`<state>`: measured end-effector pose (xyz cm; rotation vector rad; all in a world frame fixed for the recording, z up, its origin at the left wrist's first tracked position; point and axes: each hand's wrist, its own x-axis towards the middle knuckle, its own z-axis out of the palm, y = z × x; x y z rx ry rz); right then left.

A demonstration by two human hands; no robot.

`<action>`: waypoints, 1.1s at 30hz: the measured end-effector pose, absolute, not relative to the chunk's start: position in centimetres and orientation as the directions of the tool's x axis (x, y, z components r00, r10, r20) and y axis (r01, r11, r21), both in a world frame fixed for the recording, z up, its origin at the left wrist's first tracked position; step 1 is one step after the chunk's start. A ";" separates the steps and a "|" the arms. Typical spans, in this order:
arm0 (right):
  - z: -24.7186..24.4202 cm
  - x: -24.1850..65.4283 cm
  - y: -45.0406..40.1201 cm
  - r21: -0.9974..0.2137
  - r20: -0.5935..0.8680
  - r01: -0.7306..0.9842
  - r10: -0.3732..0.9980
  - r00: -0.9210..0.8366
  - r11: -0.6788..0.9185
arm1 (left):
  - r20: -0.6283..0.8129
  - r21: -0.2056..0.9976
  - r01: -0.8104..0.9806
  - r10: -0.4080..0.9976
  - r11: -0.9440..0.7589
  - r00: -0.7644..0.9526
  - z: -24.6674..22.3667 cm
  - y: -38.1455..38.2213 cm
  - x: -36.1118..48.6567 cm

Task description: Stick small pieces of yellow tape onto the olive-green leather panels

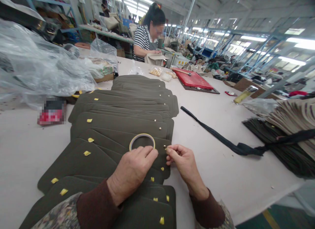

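Observation:
Overlapping dark olive panels lie in a long fanned row, several carrying small yellow tape pieces and some showing small metal studs. My left hand is closed on a thin roll of yellow tape, which stands tilted over the panels. At the panels' right edge my right hand pinches a tiny yellow bit, seemingly tape, beside a stud.
Clear plastic sheeting and a red-black item are on the left. Rightward lie a black strap, stacked panels, a bottle and a red board. A person works across the table.

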<state>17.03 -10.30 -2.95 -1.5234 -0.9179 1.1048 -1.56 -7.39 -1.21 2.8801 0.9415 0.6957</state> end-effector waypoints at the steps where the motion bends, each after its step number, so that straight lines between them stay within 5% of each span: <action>1: -3.1 17.6 -10.2 -0.974 -0.210 0.026 0.932 0.295 -0.227 | 0.340 0.135 0.590 0.597 -0.796 0.727 -1.3 -7.1 -1.6; 5: -3.8 18.9 -10.2 -0.961 -0.229 0.093 0.935 0.270 -0.262 | 0.152 0.091 0.612 0.619 -0.785 0.771 -1.7 -6.6 -1.8; 12: -3.8 18.5 -10.4 -0.888 -0.217 0.369 0.958 0.189 -0.275 | 0.063 0.181 0.604 0.622 -0.776 0.781 -1.8 -7.1 -1.8; 20: -3.4 17.4 -10.0 -0.689 0.052 0.724 0.993 0.110 -0.044 | 0.060 0.201 0.606 0.627 -0.770 0.777 -1.8 -6.8 -1.9; 28: -3.3 17.6 -11.1 -0.696 0.085 0.716 0.984 0.156 -0.054 | 0.083 0.218 0.609 0.636 -0.763 0.767 -1.8 -6.8 -2.1; 33: -3.6 17.3 -11.8 -0.581 0.217 0.810 0.975 0.056 0.082 | 0.115 0.214 0.597 0.627 -0.773 0.771 -2.0 -6.8 -2.1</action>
